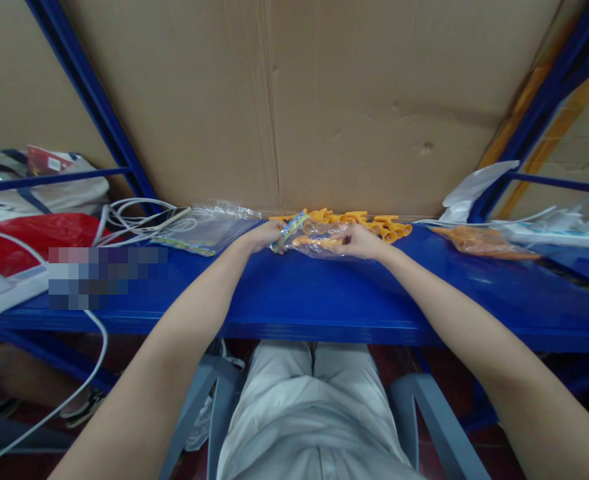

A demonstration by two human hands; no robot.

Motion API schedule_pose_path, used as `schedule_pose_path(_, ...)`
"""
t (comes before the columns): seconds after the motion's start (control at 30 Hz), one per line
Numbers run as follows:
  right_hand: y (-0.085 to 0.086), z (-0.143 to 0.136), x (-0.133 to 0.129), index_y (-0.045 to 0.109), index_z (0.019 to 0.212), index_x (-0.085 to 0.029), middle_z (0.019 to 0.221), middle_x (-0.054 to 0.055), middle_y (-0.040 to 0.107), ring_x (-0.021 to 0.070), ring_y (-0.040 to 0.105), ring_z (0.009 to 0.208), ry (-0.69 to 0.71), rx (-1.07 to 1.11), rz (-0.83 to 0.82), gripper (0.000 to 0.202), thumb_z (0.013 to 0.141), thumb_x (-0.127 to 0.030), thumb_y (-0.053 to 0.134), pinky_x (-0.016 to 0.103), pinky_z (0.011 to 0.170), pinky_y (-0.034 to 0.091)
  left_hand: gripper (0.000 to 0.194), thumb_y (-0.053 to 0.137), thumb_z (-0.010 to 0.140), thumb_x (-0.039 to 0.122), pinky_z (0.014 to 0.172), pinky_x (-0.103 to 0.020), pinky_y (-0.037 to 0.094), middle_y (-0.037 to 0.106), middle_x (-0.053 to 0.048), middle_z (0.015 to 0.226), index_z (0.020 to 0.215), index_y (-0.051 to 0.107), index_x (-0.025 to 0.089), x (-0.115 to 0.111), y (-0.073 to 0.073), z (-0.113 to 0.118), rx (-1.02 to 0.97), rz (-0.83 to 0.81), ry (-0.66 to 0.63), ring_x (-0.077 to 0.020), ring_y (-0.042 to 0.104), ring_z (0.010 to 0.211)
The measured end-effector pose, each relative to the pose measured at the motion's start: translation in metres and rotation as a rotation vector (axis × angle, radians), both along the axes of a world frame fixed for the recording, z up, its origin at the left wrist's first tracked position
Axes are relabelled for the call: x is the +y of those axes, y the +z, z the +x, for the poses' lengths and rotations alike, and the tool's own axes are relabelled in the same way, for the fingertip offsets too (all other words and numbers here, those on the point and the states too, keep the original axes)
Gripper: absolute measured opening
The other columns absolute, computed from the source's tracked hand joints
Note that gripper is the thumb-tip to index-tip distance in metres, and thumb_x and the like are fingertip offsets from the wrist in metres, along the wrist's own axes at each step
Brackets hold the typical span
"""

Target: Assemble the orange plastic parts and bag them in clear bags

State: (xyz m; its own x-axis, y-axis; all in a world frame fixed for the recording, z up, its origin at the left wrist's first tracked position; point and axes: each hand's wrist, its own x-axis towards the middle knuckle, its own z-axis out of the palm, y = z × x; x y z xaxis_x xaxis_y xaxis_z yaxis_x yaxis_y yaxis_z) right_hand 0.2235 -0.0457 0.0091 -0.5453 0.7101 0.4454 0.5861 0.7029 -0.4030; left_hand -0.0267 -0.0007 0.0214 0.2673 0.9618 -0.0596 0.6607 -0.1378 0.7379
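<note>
My left hand (268, 237) is closed on the end of a clear plastic bag (307, 251) that has a colourful patterned strip. My right hand (364, 243) is closed at the bag's other end, around an orange plastic piece (319, 241) that shows through the film. Some of its fingers are hidden by the film and the piece. Just behind both hands, a pile of orange tube-like plastic pieces (388, 230) lies against the cardboard. Left of my left hand, a stack of flat clear bags (199, 230) rests on the blue table (294, 300).
A filled bag of orange pieces (487, 241) lies on the right, near white power strips (559, 233). White cables (129, 210) and a red plastic bag (39, 240) are on the left. Cardboard (274, 107) walls the back, between blue posts (94, 87). Another person's leg (19, 377) shows lower left.
</note>
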Motion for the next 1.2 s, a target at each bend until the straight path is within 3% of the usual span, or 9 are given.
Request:
schedule_pose_path(0.13, -0.003, 0.004, 0.007, 0.074, 0.108, -0.017, 0.112, 0.009, 0.073, 0.0262, 0.067, 0.104, 0.030, -0.015, 0.026, 0.031, 0.080, -0.028, 0.066, 0.037, 0.092, 0.051, 0.043, 0.059, 0.069, 0.009, 0.057, -0.024, 0.055, 0.069, -0.004, 0.077, 0.109, 0.068, 0.020, -0.001, 0.003, 0.002, 0.017, -0.030, 0.052, -0.0170, 0.067, 0.068)
schedule_pose_path(0.27, -0.005, 0.006, 0.010, 0.071, 0.117, -0.018, 0.123, 0.011, 0.069, 0.0288, 0.066, 0.109, 0.045, -0.059, 0.065, 0.039, 0.079, -0.025, 0.066, 0.039, 0.096, 0.050, 0.037, 0.063, 0.073, 0.016, 0.053, -0.023, 0.050, 0.067, -0.004, 0.075, 0.110, 0.067, 0.020, 0.000, 0.005, -0.004, 0.061, -0.039, 0.092, -0.0171, 0.065, 0.066)
schedule_pose_path(0.4, -0.004, 0.006, 0.006, 0.073, 0.109, -0.018, 0.130, 0.011, 0.065, 0.0291, 0.064, 0.113, 0.040, -0.082, 0.052, 0.031, 0.079, -0.023, 0.065, 0.039, 0.098, 0.049, 0.045, 0.066, 0.068, 0.011, 0.051, -0.020, 0.045, 0.062, 0.000, 0.070, 0.112, 0.065, 0.018, 0.000, 0.006, -0.010, 0.081, -0.026, 0.087, -0.0140, 0.061, 0.060)
schedule_pose_path(0.53, -0.003, 0.008, 0.006, 0.074, 0.100, -0.019, 0.119, 0.008, 0.070, 0.0282, 0.065, 0.111, 0.026, -0.077, -0.074, 0.025, 0.075, -0.019, 0.069, 0.039, 0.100, 0.049, 0.060, 0.062, 0.063, 0.003, 0.053, -0.019, 0.044, 0.058, 0.004, 0.064, 0.121, 0.060, 0.016, 0.000, 0.005, -0.012, 0.101, 0.009, 0.133, -0.0130, 0.060, 0.058)
schedule_pose_path(0.67, -0.005, 0.014, 0.012, 0.074, 0.104, -0.021, 0.115, 0.005, 0.072, 0.0268, 0.066, 0.109, -0.011, -0.047, -0.156, 0.035, 0.069, -0.016, 0.076, 0.042, 0.100, 0.050, 0.061, 0.063, 0.060, 0.003, 0.054, -0.021, 0.047, 0.060, 0.003, 0.065, 0.120, 0.060, 0.016, 0.002, 0.003, -0.013, 0.122, 0.008, 0.160, -0.0147, 0.061, 0.058)
schedule_pose_path(0.87, -0.004, 0.034, 0.021, 0.079, 0.094, -0.025, 0.111, 0.005, 0.073, 0.0256, 0.067, 0.105, 0.033, -0.097, -0.197, 0.023, 0.071, -0.024, 0.079, 0.039, 0.093, 0.054, 0.063, 0.062, 0.061, 0.004, 0.057, -0.023, 0.050, 0.065, -0.001, 0.070, 0.123, 0.059, 0.016, 0.003, 0.001, -0.014, 0.146, 0.015, 0.158, -0.0165, 0.064, 0.061)
schedule_pose_path(1.03, -0.002, 0.044, 0.021, 0.080, 0.093, -0.025, 0.096, 0.003, 0.076, 0.0215, 0.070, 0.088, 0.007, -0.114, -0.236, 0.022, 0.071, -0.029, 0.079, 0.035, 0.083, 0.057, 0.062, 0.059, 0.064, 0.001, 0.058, -0.026, 0.053, 0.065, -0.002, 0.069, 0.125, 0.058, 0.013, 0.001, 0.002, -0.012, 0.148, 0.003, 0.164, -0.0163, 0.064, 0.058)
schedule_pose_path(1.2, 0.000, 0.034, 0.013, 0.079, 0.095, -0.022, 0.087, 0.002, 0.076, 0.0173, 0.066, 0.065, -0.082, -0.122, -0.316, 0.022, 0.075, -0.029, 0.074, 0.035, 0.067, 0.058, 0.060, 0.065, 0.067, 0.003, 0.064, -0.027, 0.056, 0.069, -0.004, 0.074, 0.125, 0.059, 0.013, -0.002, 0.004, -0.009, 0.076, -0.049, 0.148, -0.0182, 0.069, 0.064)
